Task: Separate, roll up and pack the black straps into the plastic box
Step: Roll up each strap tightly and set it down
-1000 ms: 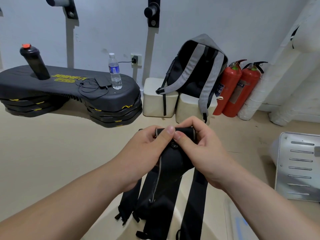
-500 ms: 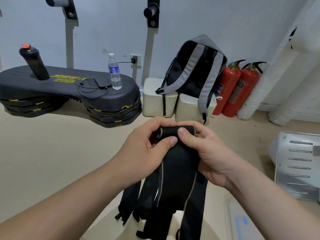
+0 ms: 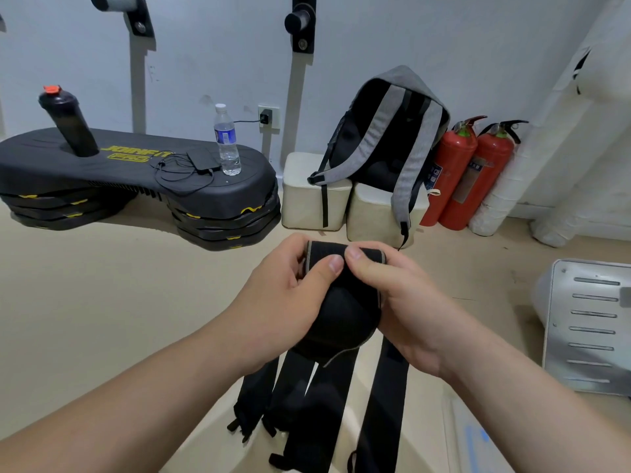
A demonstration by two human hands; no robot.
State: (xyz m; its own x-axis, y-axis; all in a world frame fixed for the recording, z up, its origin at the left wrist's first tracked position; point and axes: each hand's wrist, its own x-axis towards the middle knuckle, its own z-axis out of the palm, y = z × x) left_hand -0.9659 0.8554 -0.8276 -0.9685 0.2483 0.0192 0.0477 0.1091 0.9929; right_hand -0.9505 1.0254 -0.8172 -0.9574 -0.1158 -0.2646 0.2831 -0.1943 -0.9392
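Observation:
Both of my hands hold a black strap (image 3: pixel 345 312) up in front of me, its top end partly wound into a roll with a grey edge. My left hand (image 3: pixel 286 295) grips the roll from the left, thumb pressed on its front. My right hand (image 3: pixel 396 302) pinches the top of the roll from the right, thumb beside the left thumb. Several other black straps (image 3: pixel 382 404) hang down below the hands toward the floor. A pale plastic surface with blue marking (image 3: pixel 474 442) shows at the lower right; whether it is the box I cannot tell.
A black stacked step platform (image 3: pixel 136 186) with a water bottle (image 3: pixel 226 141) and a black shaker bottle (image 3: pixel 66 124) stands at the left. A grey backpack (image 3: pixel 386 138) leans on white blocks, two red fire extinguishers (image 3: pixel 471 172) beside it. A slotted metal panel (image 3: pixel 590 326) lies at right.
The roll has grown: more strap is wound at the top and a fold now bulges below my thumbs. My thumbs have shifted on the roll as I turn it.

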